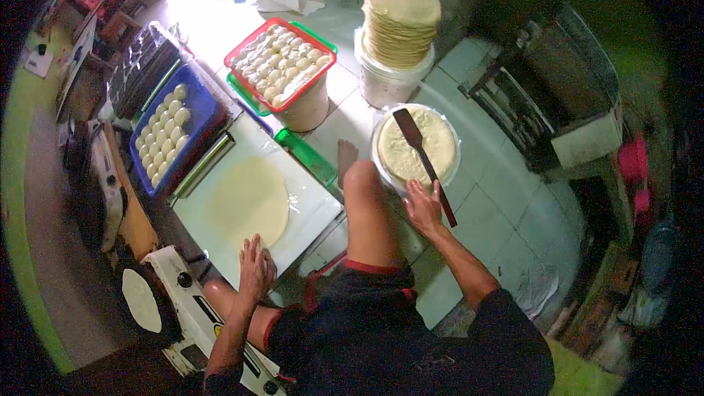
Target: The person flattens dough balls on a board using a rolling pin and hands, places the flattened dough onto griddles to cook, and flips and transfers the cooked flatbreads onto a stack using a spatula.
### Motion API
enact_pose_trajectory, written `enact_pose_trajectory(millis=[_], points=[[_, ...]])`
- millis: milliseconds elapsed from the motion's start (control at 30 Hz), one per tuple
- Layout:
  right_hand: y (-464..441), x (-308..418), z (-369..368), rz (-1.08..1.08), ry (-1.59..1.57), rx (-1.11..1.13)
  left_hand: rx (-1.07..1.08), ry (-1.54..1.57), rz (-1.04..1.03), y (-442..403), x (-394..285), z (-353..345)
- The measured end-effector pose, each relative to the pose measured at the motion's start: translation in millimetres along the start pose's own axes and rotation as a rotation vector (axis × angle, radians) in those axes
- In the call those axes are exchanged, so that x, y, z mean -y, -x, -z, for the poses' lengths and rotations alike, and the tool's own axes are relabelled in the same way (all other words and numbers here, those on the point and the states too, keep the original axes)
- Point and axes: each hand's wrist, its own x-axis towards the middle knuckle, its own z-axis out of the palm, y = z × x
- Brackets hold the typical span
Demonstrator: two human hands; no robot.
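Note:
A thin round sheet of dough (253,202) lies flat on the white board (202,227). At the sheet's near edge is my left hand (255,268), fingers stretched out and touching the edge. My right hand (424,207) rests with spread fingers at the near edge of a stack of round flatbreads (416,148) on a white container. Across that stack lies a dark brown spatula (419,143), its handle passing beside my right fingers. A metal roller (205,165) sits along the board's far left side.
A blue tray (213,114) and a red tray (233,57) hold many dough balls. Behind stands a tall flatbread stack (400,22) on a bucket. At lower left, a stove (192,301) adjoins a pan with a flatbread (141,301). A green tray (306,155) is beside the board.

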Motion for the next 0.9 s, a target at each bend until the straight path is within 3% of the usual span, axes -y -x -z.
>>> enact_pose_trajectory(millis=[33, 100, 133, 200, 233, 267, 333, 367, 467, 500, 533, 567, 633, 767, 800, 900], points=[[-5, 8, 11, -0.051, -0.084, -0.021, -0.04, -0.014, -0.014, 3, 9, -2], [-18, 25, 38, -0.142, -0.256, -0.05, 0.2, 0.103, 0.206, -15, 34, 17], [-29, 41, 53, -0.104, -0.317, -0.135, 0.05, 0.2, 0.213, -35, 23, 46], [-60, 84, 76, -0.001, -0.477, -0.193, 0.032, 0.229, 0.35, -49, 64, 47], [-76, 114, 84, 0.052, -0.573, -0.202, 0.227, 0.256, 0.534, -77, 68, 77], [-93, 145, 91, 0.118, -0.586, -0.096, 0.054, 0.098, 0.327, -83, 97, 75], [-130, 204, 99, 0.238, -0.586, 0.107, -0.137, -0.034, 0.265, -123, 137, 107], [-156, 223, 64, 0.26, -0.688, 0.213, -0.258, -0.154, 0.214, -146, 154, 131], [-227, 293, -1, 0.498, -0.661, 0.131, -0.472, -0.349, 0.342, -199, 159, 217], [-248, 314, -28, 0.585, -0.654, 0.079, -0.686, -0.272, 0.304, -215, 191, 219], [-260, 337, -34, 0.633, -0.649, 0.084, -0.642, -0.495, 0.231, -209, 155, 260], [-268, 356, -41, 0.68, -0.643, 0.093, -0.683, -0.451, 0.207, -206, 140, 265], [-282, 388, -50, 0.902, -0.53, 0.19, -0.756, -0.365, 0.162, -198, 125, 260], [-286, 424, -74, 1.096, -0.476, 0.345, -0.423, 0.256, 0.301, -127, 99, 163], [-290, 422, -86, 1.17, -0.577, 0.371, -0.387, 0.283, 0.359, -108, 101, 125], [-295, 425, -97, 1.377, -0.657, 0.171, -0.457, 0.317, 0.529, -79, 107, 52]])
